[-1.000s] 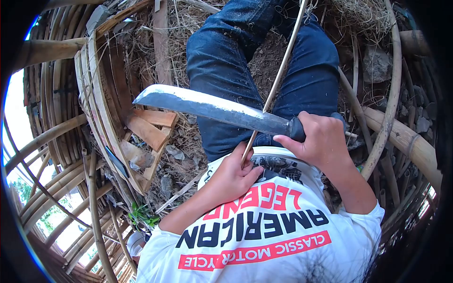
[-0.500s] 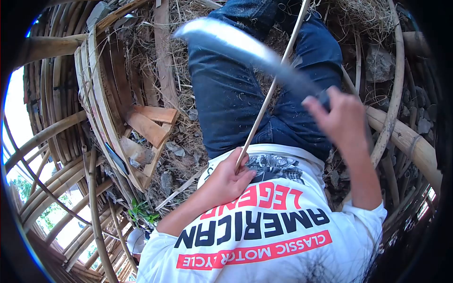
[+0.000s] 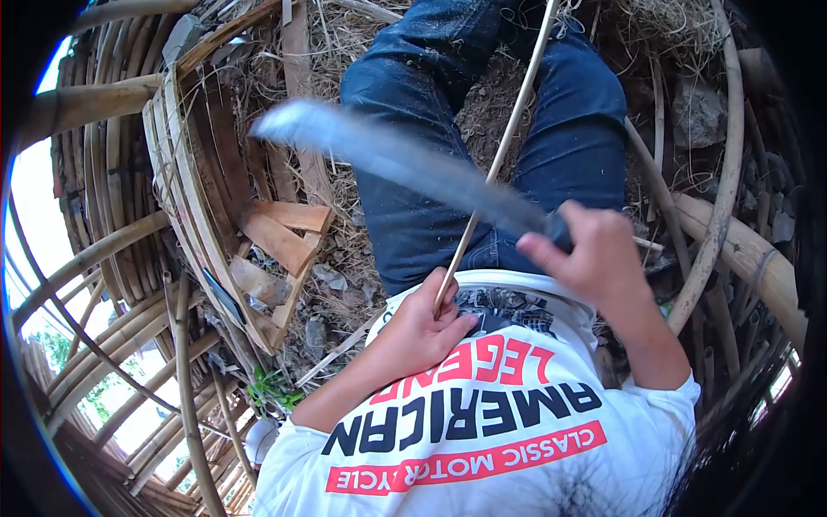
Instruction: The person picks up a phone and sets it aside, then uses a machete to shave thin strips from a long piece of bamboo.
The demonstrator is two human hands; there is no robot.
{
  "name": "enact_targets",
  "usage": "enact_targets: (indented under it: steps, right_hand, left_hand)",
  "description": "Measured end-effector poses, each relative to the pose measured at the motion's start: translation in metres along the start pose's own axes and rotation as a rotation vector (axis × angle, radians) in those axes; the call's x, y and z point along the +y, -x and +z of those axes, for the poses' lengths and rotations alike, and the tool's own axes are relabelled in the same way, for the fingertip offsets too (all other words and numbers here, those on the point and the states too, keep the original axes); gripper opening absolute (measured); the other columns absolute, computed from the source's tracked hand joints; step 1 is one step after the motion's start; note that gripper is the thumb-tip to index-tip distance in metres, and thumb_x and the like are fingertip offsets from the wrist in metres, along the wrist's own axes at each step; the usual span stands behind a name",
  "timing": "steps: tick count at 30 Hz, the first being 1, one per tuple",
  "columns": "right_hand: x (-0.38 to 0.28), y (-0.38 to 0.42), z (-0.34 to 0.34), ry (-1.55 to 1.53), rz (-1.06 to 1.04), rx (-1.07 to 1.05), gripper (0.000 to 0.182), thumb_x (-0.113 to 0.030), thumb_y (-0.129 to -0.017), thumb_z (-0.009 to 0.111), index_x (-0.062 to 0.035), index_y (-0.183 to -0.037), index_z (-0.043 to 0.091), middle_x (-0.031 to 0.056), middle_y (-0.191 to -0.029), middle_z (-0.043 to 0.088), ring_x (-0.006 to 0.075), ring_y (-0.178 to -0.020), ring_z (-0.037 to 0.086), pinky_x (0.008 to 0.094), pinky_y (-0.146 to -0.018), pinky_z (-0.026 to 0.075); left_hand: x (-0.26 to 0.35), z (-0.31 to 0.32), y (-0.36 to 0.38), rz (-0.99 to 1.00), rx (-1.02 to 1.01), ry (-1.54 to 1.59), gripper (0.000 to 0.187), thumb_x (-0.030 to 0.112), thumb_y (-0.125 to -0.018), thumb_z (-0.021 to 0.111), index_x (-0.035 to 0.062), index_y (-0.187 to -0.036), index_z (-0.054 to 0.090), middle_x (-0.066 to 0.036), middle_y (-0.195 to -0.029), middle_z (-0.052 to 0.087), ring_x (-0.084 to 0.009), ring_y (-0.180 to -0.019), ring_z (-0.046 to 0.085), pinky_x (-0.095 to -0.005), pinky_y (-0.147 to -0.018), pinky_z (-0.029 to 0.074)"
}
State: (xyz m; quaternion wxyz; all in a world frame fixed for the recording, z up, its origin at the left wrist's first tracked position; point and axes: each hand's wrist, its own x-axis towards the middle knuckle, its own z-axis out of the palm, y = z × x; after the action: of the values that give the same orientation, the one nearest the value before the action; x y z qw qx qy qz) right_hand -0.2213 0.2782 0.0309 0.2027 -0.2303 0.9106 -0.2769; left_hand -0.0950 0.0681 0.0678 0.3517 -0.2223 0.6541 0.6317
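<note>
My left hand is closed around the lower end of a thin bamboo strip, held close against my shirt at the waist. From there the strip slants up and to the right, between my legs. In my right hand is the dark handle of a machete. Its long, slightly curved blade is blurred by motion and points left across my thighs. Near the handle end, the blade overlaps the strip in this view.
Short wood offcuts lie inside a wooden frame on my left. Bamboo slats form a wall beyond it. To my right are a thick bamboo pole, a curved pole and a stone. Dry straw covers the ground.
My right hand has brought the machete down and left, nearer my waist, its blade tip swinging lower. My left hand and the strip stay nearly in place.
</note>
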Motion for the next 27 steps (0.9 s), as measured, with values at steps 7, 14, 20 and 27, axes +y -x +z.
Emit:
enact_targets:
  steps: [7,14,20,27]
  right_hand:
    - [-0.009,-0.002,0.003,0.042,-0.094,-0.036,0.063,-0.066,-0.076,0.066,-0.0047,-0.061,0.056,0.0146,-0.052,0.058,0.0299,-0.046,0.061,0.0389,-0.046,0.049]
    - [0.004,-0.01,-0.003,0.133,-0.099,0.016,0.064,-0.068,-0.075,0.065,-0.0059,-0.061,0.056,0.0142,-0.052,0.058,0.0304,-0.048,0.062,0.0396,-0.048,0.049]
    - [0.04,-0.033,-0.021,0.203,0.139,0.078,0.066,-0.067,-0.082,0.058,-0.0039,-0.063,0.058,0.0145,-0.054,0.058,0.0327,-0.053,0.063,0.0426,-0.052,0.05]
    - [0.088,-0.073,-0.047,0.266,0.207,0.193,0.069,-0.065,-0.088,0.052,0.0006,-0.069,0.064,0.0226,-0.065,0.063,0.0379,-0.069,0.067,0.0449,-0.064,0.053]
  left_hand:
    - [0.007,-0.001,0.002,-0.055,0.045,-0.06,0.026,0.0,-0.088,0.063,0.0037,-0.094,0.038,0.002,-0.072,0.033,-0.0051,-0.058,0.033,-0.0236,-0.051,0.03]
    - [0.009,-0.001,0.002,-0.046,0.026,-0.021,0.025,-0.001,-0.088,0.062,0.004,-0.093,0.037,0.002,-0.071,0.034,-0.0053,-0.06,0.031,-0.0226,-0.053,0.03]
    - [-0.002,-0.002,0.011,-0.051,0.049,0.009,0.026,0.001,-0.089,0.063,0.003,-0.097,0.038,0.0,-0.075,0.035,-0.0051,-0.063,0.033,-0.0226,-0.054,0.032]
    - [-0.004,-0.004,0.015,-0.042,0.022,-0.025,0.027,0.001,-0.088,0.064,0.0026,-0.098,0.038,0.001,-0.077,0.036,-0.0056,-0.063,0.033,-0.0231,-0.055,0.032]
